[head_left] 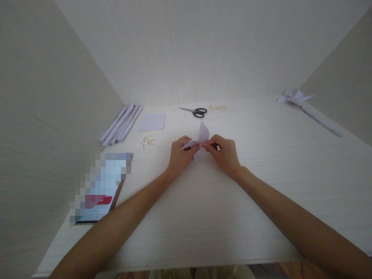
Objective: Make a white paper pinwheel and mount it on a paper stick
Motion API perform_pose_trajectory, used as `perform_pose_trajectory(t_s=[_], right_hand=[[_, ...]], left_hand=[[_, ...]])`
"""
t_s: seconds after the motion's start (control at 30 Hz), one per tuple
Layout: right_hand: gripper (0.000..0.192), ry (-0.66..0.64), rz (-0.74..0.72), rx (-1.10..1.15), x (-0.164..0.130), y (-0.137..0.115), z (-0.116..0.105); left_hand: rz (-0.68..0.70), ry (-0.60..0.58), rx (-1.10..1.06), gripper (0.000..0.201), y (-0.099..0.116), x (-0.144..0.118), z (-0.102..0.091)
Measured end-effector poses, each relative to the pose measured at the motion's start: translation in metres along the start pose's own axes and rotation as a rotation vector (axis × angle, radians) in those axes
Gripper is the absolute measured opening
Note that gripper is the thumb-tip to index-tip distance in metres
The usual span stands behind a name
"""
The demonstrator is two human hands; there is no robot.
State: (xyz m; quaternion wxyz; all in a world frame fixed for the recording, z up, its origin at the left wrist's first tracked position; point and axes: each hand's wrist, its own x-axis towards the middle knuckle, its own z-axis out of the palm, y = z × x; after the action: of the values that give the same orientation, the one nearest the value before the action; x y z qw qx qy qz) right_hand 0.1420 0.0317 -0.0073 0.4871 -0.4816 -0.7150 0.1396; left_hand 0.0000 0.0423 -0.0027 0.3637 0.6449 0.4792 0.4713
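Observation:
A pale lilac folded paper piece (pixel 202 136) with pointed flaps sits between both hands at the middle of the white table (pixel 261 186). My left hand (pixel 180 154) pinches its left flap. My right hand (pixel 223 154) pinches it at the centre, fingers closed on the paper and on a small dark thing I cannot make out. The two hands touch at the fingertips.
Black-handled scissors (pixel 195 112) lie behind the hands. A lilac paper square (pixel 152 122), several rolled paper sticks (pixel 121 124) and small pale bits (pixel 147 142) lie at the left. A phone (pixel 100 190) rests near the left wall. A finished paper pinwheel (pixel 294 97) on its stick lies far right.

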Motion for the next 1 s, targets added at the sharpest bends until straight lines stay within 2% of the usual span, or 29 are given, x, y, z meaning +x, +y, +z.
perform_pose_trajectory(t_s=[0.17, 0.3, 0.47, 0.73, 0.87, 1.0], right_hand=[[0.02, -0.033, 0.083, 0.151, 0.0004, 0.0009, 0.0015], [0.008, -0.064, 0.045, 0.173, -0.0003, 0.0033, 0.0016], [0.01, -0.065, -0.025, 0.088, 0.0008, 0.0029, -0.0007], [0.02, 0.038, -0.049, -0.145, 0.0029, 0.0015, -0.0012], [0.021, 0.033, -0.048, -0.149, 0.0027, 0.0023, -0.0014], [0.012, -0.003, -0.074, -0.094, 0.0023, 0.0037, -0.0008]], left_hand=[[-0.024, 0.055, 0.007, 0.014, -0.0046, 0.0008, 0.0001], [-0.04, 0.081, 0.008, 0.012, -0.0047, 0.001, -0.0005], [0.013, 0.07, 0.044, 0.014, -0.0027, 0.0005, -0.0007], [0.081, 0.004, 0.076, 0.016, 0.0032, -0.0022, -0.0003], [0.089, -0.013, 0.086, 0.016, 0.0042, -0.0026, -0.0005], [0.073, -0.002, 0.073, 0.014, 0.0031, -0.0019, -0.0011]])
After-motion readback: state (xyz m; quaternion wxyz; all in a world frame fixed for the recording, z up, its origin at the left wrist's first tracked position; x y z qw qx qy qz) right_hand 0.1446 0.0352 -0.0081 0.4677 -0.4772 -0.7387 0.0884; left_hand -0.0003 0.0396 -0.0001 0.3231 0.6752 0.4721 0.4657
